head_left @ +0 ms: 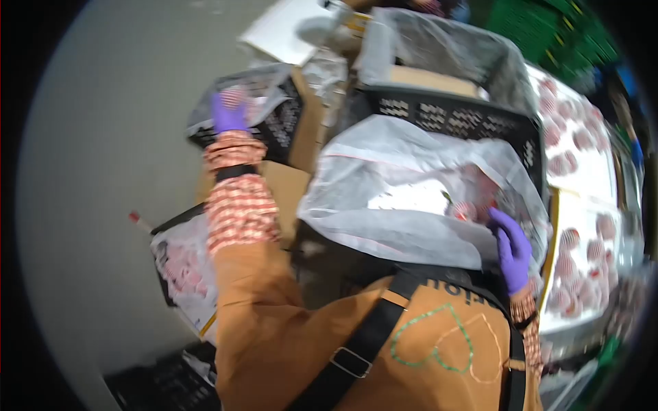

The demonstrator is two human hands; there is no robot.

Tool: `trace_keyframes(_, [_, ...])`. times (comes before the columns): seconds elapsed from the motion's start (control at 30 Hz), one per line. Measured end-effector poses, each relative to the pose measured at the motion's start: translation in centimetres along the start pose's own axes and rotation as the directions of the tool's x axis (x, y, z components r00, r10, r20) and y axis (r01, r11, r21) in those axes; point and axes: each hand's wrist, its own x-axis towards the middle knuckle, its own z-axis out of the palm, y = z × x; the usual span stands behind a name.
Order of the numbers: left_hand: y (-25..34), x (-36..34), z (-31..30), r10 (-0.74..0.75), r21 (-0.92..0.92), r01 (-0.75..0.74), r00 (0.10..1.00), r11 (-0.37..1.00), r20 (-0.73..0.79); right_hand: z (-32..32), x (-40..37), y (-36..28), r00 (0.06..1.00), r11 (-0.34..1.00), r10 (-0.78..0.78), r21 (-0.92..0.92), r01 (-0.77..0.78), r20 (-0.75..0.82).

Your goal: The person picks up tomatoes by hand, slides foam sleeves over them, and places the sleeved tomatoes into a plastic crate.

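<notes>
My left hand, in a purple glove, is stretched out over a small black crate with a pale liner. Its fingers are closed around a round fruit in a red-and-white foam net. My right hand, also gloved in purple, reaches over the near right side of a larger crate's white liner, with its fingers apart. Just left of those fingertips, a red netted fruit lies inside the liner, beside a pale sheet.
White trays of netted fruit line the right side. Behind the large crate stands another lined black crate, with green crates beyond. At lower left sits a lined box of reddish pieces; a cardboard box is below my left wrist.
</notes>
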Motion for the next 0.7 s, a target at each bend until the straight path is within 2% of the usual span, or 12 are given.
trace_keyframes(0.03, [-0.7,2.7,-2.4,-0.217,-0.516,0.178,0.976,0.838,-0.015,0.2,0.0,-0.2,1.000,1.000,-0.008,-0.011,0.008,-0.029])
trace_keyframes(0.07, [1.3,3.6,-4.0,-0.426,-0.862,0.292,0.899,0.413,0.101,0.2,-0.1,-0.3,0.999,1.000,-0.009,-0.005,0.009,-0.039])
trace_keyframes(0.1, [8.0,2.5,-4.8,-0.548,-0.947,0.297,0.775,-0.124,0.315,-0.1,0.1,0.1,0.999,1.000,-0.011,0.014,0.012,-0.048])
trace_keyframes(0.17, [14.7,0.4,-6.2,-0.278,-0.938,0.344,0.897,-0.047,0.343,0.1,0.1,-0.3,0.998,0.999,-0.008,0.031,0.009,-0.055])
trace_keyframes(0.23, [21.7,-2.4,-7.5,0.114,-0.931,0.354,0.925,0.083,0.362,-0.1,-0.1,-0.3,0.999,0.993,0.018,0.121,-0.013,-0.039])
trace_keyframes(0.3, [28.5,-5.6,-8.8,0.467,-0.891,0.433,0.766,0.133,0.442,-0.9,-0.6,-0.3,0.999,0.995,-0.018,0.099,0.020,-0.028])
trace_keyframes(0.37, [35.4,-9.4,-10.3,0.701,-0.855,0.353,0.493,0.380,0.515,-2.8,-0.7,0.4,0.998,0.993,-0.015,0.119,0.023,-0.063])
trace_keyframes(0.43, [38.1,-13.0,-8.0,0.769,-0.711,0.399,0.022,0.579,0.639,-4.1,-1.5,0.8,0.994,0.989,-0.031,0.144,0.046,-0.104])
trace_keyframes(0.5, [39.4,-17.7,-4.0,0.796,-0.799,0.051,-0.139,0.600,0.589,-5.4,-2.4,1.4,0.978,0.979,0.052,0.205,-0.010,-0.200])
trace_keyframes(0.57, [40.7,-21.3,1.3,0.725,-0.742,-0.363,-0.214,0.564,0.655,-5.7,-2.6,2.4,0.964,0.955,0.091,0.295,-0.013,-0.252])
trace_keyframes(0.63, [41.1,-24.3,6.5,0.607,-0.600,-0.429,-0.138,0.675,0.782,-6.0,-3.0,2.4,0.973,0.954,0.092,0.297,-0.026,-0.210])
trace_keyframes(0.7, [41.5,-27.0,9.4,0.548,-0.533,-0.462,-0.116,0.709,0.829,-5.8,-2.8,2.5,0.976,0.976,0.043,0.216,0.004,-0.215])
